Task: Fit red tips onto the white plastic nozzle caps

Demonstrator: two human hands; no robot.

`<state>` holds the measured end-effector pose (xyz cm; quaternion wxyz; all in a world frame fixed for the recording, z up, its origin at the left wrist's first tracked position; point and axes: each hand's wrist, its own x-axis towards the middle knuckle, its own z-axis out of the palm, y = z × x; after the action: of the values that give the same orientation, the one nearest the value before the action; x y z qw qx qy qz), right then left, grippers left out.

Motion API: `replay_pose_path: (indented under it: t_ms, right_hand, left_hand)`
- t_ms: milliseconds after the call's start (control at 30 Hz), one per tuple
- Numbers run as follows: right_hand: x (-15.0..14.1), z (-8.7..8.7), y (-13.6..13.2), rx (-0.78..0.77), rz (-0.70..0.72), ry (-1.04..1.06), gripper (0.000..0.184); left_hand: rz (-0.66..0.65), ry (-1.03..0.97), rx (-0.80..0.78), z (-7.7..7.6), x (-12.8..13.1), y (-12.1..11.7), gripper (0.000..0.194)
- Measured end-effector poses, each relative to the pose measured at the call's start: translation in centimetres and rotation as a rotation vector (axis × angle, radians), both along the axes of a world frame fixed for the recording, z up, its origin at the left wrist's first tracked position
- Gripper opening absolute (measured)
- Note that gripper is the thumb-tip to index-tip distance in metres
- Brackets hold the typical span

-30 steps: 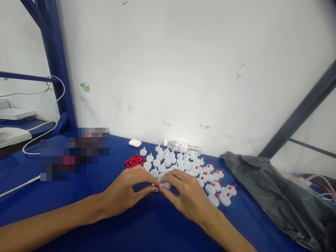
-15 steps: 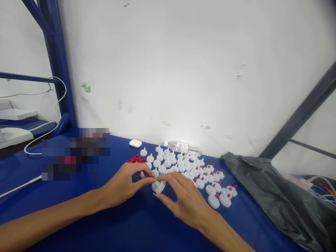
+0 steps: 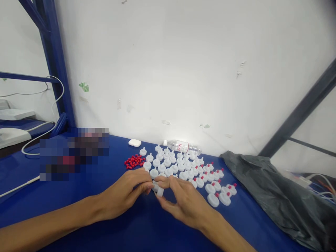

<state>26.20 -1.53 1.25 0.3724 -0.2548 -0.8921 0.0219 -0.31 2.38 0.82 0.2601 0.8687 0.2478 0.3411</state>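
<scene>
My right hand [image 3: 183, 196] grips a white nozzle cap [image 3: 159, 191] by its round base, thumb below and fingers above. The cap is tilted with its spout toward the left. My left hand [image 3: 131, 190] is closed at that spout, thumb and fingertips pinched together. The small red cap seen there a moment ago is now hidden by the fingers. Just beyond my left hand lies a pile of small red caps [image 3: 134, 161]. Several white nozzle caps [image 3: 167, 162] with bare spouts stand behind my hands. Farther right, white nozzle caps with red tips [image 3: 213, 200] stand in a group.
A clear plastic bottle [image 3: 182, 146] lies along the wall, with a white earbud case [image 3: 134, 142] to its left. Dark grey plastic sheeting [image 3: 265, 182] covers the right side of the blue tabletop [image 3: 110, 234]. A white cable [image 3: 27, 182] runs along the left.
My left fingers have closed in around the spout, covering the red cap. The white nozzle cap has turned slightly in my right hand. The view has shifted a little.
</scene>
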Motion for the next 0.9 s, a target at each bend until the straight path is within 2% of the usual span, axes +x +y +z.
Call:
replay_pose_path:
  t_ms: [233, 367, 467, 533, 667, 800, 900]
  right_hand:
    - [-0.1, -0.6, -0.2, 0.069, 0.009, -0.052, 0.025]
    - [-0.3, -0.2, -0.3, 0.126, 0.005, -0.099, 0.026]
    - [-0.7, 0.2, -0.5, 0.212, -0.013, -0.126, 0.028]
    - [-1.0, 0.2, -0.5, 0.288, -0.03, -0.145, 0.024]
    - [-1.4, -0.3, -0.1, 0.374, -0.056, -0.173, 0.024]
    - [-1.7, -0.6, 0.0, 0.326, -0.071, -0.128, 0.033]
    - [-1.9, 0.0, -0.2, 0.174, -0.093, -0.001, 0.048]
  left_hand:
    - [0.028, 0.004, -0.065, 0.0, 0.2, -1.1, 0.079]
    - [0.043, 0.013, -0.113, 0.0, 0.3, -1.1, 0.079]
    - [0.054, 0.024, -0.143, 0.1, 0.2, -1.1, 0.076]
    - [0.057, 0.036, -0.161, 0.1, 0.2, -1.0, 0.072]
    - [0.072, 0.058, -0.18, -0.1, 0.1, -0.7, 0.068]
    - [0.088, 0.068, -0.177, 0.3, 0.0, -0.3, 0.065]
    - [0.107, 0.057, -0.145, 1.1, -0.1, -0.4, 0.061]
